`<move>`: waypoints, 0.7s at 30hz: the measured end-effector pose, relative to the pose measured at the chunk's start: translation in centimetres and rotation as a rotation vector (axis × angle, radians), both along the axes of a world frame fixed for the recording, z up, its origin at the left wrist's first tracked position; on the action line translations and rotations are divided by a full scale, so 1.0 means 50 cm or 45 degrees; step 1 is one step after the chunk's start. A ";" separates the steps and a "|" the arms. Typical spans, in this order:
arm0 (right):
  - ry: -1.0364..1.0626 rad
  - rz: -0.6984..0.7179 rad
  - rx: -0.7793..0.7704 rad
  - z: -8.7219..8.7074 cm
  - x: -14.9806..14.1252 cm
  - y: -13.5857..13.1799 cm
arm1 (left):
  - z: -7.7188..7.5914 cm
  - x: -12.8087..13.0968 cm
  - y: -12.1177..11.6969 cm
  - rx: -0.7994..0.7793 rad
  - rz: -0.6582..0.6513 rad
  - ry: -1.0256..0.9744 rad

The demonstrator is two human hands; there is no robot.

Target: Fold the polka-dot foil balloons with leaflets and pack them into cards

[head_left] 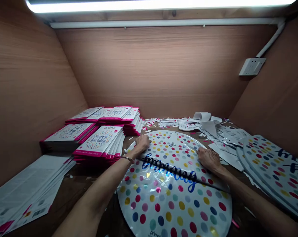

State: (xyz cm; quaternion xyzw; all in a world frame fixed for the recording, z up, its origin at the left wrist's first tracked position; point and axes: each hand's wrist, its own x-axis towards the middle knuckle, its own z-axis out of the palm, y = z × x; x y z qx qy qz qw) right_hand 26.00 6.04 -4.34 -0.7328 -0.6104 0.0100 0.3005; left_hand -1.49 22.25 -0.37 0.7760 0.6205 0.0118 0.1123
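Note:
A round white foil balloon [175, 205] with coloured dots lies flat in front of me, its blue script lettering upside down from my side. A dark crease or gap runs across the lettering, splitting the upper part from the lower. My left hand [142, 144], a bracelet at its wrist, is closed at the upper left edge of the foil. At the upper right edge my right hand [208, 159] grips the foil too, fingers curled. Both fingertips are partly hidden.
Printed cardboard packets [99, 141] are stacked at the left, with flat printed sheets [27, 194] nearer me. More dotted foil balloons [270, 171] lie at the right. Paper strips [209, 126] litter the back. Wooden panels [163, 72] enclose the table; a socket [252, 66] is on the right.

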 end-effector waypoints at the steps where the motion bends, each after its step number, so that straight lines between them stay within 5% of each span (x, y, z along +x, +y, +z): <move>1: -0.052 -0.006 -0.017 -0.006 -0.001 0.004 | -0.011 -0.003 0.005 0.002 0.002 0.021; 5: -0.249 -0.021 -0.100 -0.011 -0.003 0.019 | -0.021 -0.014 0.012 0.046 -0.031 0.072; 10: -0.401 0.066 -0.057 0.040 -0.005 -0.021 | 0.028 -0.031 -0.046 0.247 -0.170 0.016; 13: -0.548 0.379 0.017 0.058 -0.017 -0.101 | 0.040 -0.063 -0.115 0.353 -0.608 -0.004; 16: -0.839 0.548 0.102 0.030 -0.034 -0.183 | 0.017 -0.104 -0.172 0.425 -1.086 0.164; 21: -1.109 0.303 0.018 -0.031 -0.016 -0.230 | -0.018 -0.136 -0.179 0.411 -0.788 0.365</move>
